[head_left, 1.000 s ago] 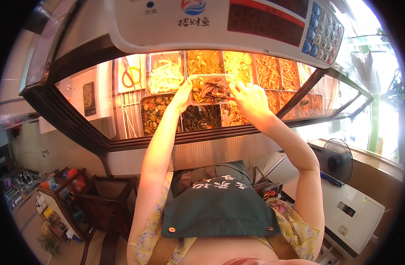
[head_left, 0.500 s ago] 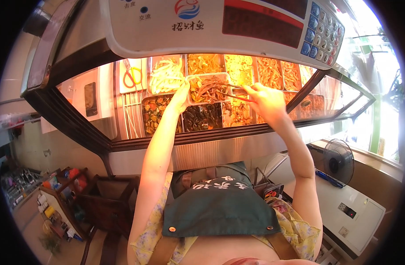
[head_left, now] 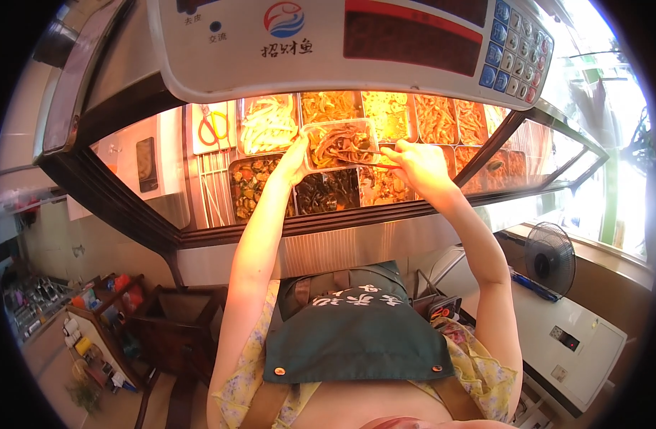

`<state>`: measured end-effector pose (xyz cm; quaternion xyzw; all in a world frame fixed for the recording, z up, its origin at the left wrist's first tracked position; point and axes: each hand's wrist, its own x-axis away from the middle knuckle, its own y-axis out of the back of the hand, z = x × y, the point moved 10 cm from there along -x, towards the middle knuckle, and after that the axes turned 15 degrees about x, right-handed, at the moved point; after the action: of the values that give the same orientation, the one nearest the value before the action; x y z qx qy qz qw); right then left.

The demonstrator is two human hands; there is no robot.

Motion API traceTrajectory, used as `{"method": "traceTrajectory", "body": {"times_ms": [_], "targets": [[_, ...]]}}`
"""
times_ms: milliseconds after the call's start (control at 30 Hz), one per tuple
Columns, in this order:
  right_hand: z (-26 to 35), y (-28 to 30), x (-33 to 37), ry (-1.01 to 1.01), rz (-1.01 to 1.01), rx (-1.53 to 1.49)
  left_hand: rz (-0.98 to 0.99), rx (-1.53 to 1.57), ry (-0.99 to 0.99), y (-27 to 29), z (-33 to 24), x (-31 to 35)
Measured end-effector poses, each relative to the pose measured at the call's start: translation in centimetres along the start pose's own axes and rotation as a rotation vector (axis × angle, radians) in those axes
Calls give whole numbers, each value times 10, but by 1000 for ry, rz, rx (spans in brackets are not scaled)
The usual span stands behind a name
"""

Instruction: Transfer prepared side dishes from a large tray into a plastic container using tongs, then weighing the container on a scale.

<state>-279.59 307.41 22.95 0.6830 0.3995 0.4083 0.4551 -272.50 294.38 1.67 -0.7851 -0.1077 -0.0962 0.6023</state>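
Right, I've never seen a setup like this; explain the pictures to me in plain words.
No robot here: these are a person's two bare hands, seen from a fisheye camera worn on the head and looking down, so straight edges bend. The left hand holds a clear rectangular plastic tub of brownish food strips. The right hand holds a thin two-pronged utensil, tongs or chopsticks, I can't tell which, its tips over the tub. Beneath lie rectangular metal trays of food; to the left are scissors with red and yellow handles. At the top shows a white console with a keypad.

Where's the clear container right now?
In the head view, the clear container is at upper centre, held by the left hand, above the dark food in frame.
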Motion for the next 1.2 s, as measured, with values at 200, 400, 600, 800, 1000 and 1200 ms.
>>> {"method": "traceTrajectory", "body": {"times_ms": [200,400,600,800,1000,1200], "targets": [[-1,14,-11,-40,-142,-100,71,-85,-3,-5,3,1],[6,-8,-16,-37,-173,-173,-58,-202,10,20,10,-3],[-22,-26,2,-170,75,-63,-47,-175,10,15,8,-2],[-50,-6,18,-307,95,-74,-97,-221,-119,19,-9,4],[-68,-109,31,-383,199,87,-178,-97,-231,65,-45,16],[-42,-216,35,-376,397,64,-178,-164,-245,26,-45,16]]}}
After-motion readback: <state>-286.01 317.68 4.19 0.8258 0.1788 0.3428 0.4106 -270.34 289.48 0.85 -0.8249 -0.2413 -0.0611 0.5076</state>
